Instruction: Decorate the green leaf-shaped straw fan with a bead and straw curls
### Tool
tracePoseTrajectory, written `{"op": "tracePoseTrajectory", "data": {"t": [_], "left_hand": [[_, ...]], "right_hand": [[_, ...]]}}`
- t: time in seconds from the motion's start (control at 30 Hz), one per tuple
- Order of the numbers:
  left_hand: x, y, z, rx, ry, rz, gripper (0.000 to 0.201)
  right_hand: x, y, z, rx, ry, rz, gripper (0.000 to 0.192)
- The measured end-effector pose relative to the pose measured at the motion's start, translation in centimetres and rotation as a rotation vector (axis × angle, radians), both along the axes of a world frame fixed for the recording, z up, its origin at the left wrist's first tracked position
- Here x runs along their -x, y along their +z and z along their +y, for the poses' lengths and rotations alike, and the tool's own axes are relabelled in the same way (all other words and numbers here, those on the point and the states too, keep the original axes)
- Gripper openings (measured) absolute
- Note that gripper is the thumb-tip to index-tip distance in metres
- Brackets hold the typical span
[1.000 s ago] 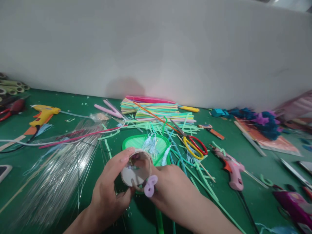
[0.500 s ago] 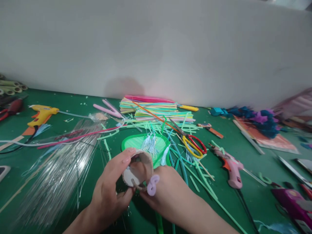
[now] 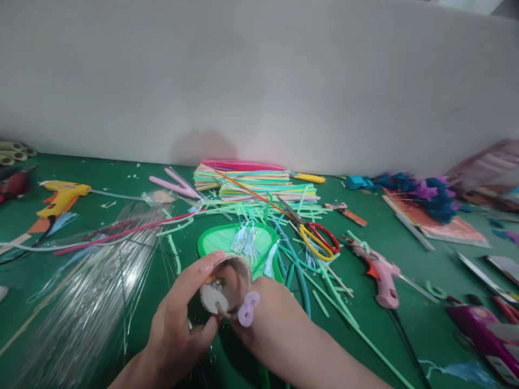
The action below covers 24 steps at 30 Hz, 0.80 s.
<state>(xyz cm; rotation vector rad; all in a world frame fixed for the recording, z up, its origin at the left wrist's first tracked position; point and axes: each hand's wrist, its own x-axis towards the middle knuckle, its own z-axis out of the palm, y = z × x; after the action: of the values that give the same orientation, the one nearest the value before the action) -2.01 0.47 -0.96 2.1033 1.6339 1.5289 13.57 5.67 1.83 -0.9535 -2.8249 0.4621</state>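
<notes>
A small round cardboard cup (image 3: 241,275) with a pale bottom is tilted toward me, and small coloured bits show inside it. My left hand (image 3: 182,302) is closed on its left side, index finger along the top rim and thumb below. On the other side my right hand (image 3: 271,313) is closed against the cup, its fingertips hidden. A lilac looped pipe-cleaner piece (image 3: 248,309) sits at the cup's right edge, beside my right hand; how it is attached cannot be seen. Behind the cup lies a green fan-shaped piece (image 3: 219,237) with light blue tassels (image 3: 245,240) on it.
Red-and-yellow scissors (image 3: 318,240) and a pink glue gun (image 3: 379,270) lie to the right. A yellow glue gun (image 3: 65,195) and clear wire strands (image 3: 89,292) are at left. Bundled pastel pipe cleaners (image 3: 251,183) are by the wall.
The cup and both hands appear slightly further left and have turned a little. Coloured bits are now visible inside the cup. The view has shifted slightly.
</notes>
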Motion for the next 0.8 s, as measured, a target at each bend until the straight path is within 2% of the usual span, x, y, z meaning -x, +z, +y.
{"op": "tracePoseTrajectory", "data": {"t": [0.17,0.27,0.4,0.57,0.8], "left_hand": [[0.0,-0.3,0.3,0.01,0.005,0.012,0.057],[0.1,-0.5,0.4,0.009,-0.004,0.013,0.058],[0.1,-0.9,0.3,-0.015,-0.047,0.018,0.063],[0.2,-1.7,-0.1,-0.048,-0.08,0.059,0.07],[0.7,-2.0,-0.1,-0.076,-0.122,0.123,0.081]], "right_hand": [[-0.2,0.2,0.4,0.076,0.032,0.005,0.021],[-0.3,0.5,0.7,0.119,0.038,-0.009,0.026],[-0.5,1.0,1.0,0.128,-0.027,-0.044,0.038],[-0.7,1.4,1.3,0.188,-0.006,-0.037,0.023],[-1.4,2.4,1.7,0.247,0.045,0.015,0.02]]}}
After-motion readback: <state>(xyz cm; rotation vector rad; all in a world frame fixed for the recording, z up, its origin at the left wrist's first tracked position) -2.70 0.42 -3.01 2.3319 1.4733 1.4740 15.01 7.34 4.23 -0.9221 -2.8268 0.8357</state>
